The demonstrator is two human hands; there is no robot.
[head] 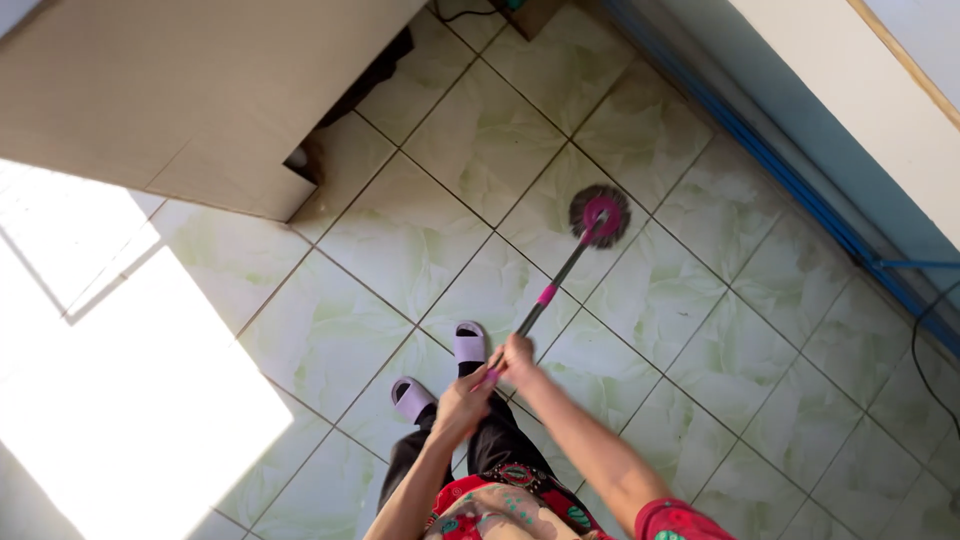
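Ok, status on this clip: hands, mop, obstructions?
Left hand and right hand both gripping the mop handle. Round mop head on floor tiles. Cabinet off left.

Open tiles [480, 150]; cabinet [190, 90] left

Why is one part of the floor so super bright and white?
Head view: sunlight glares on the tiled floor at lower left, washing the tiles out to white; the rest is evenly lit and sharp, so the round mop head, both hands on the pole, left hand and right hand, show clearly.
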